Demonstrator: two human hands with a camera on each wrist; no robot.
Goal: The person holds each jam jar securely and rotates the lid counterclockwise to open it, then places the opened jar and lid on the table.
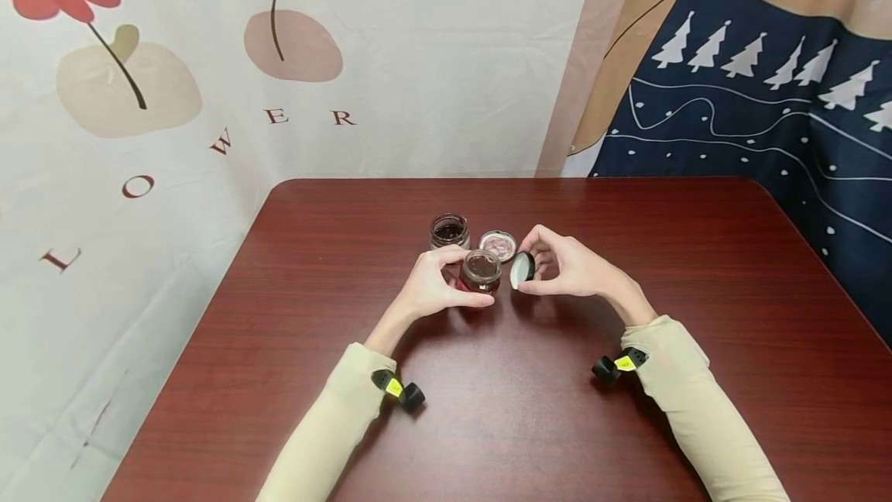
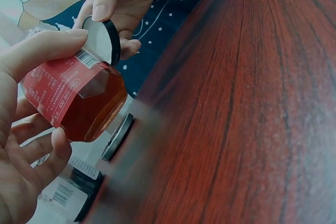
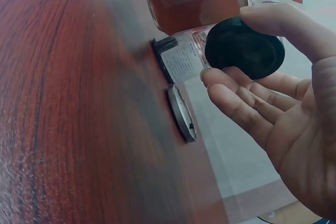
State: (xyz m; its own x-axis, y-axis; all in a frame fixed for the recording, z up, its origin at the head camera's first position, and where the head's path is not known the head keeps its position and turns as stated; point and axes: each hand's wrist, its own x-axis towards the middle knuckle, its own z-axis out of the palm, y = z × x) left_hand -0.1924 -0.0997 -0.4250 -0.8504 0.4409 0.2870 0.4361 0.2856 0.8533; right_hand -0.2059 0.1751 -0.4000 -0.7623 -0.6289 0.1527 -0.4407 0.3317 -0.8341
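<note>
My left hand (image 1: 435,285) grips a glass jar (image 1: 482,273) of amber-brown contents with a red label, its mouth uncovered. In the left wrist view the thumb lies across the upper part of the jar (image 2: 86,98) and the fingers curl round the other side. My right hand (image 1: 574,266) pinches a black lid (image 1: 522,269) by its rim, tilted on edge, its pale inside turned toward the jar. From the right wrist the lid's black outer face (image 3: 244,48) shows beside the jar (image 3: 197,3). In the head view a small gap separates lid and jar.
A second open glass jar (image 1: 449,231) with dark contents stands just behind the held one. Another lid (image 1: 498,245) lies inside-up on the reddish-brown table (image 1: 334,254), between that jar and my right hand. Printed cloths (image 1: 432,60) hang beyond the far edge.
</note>
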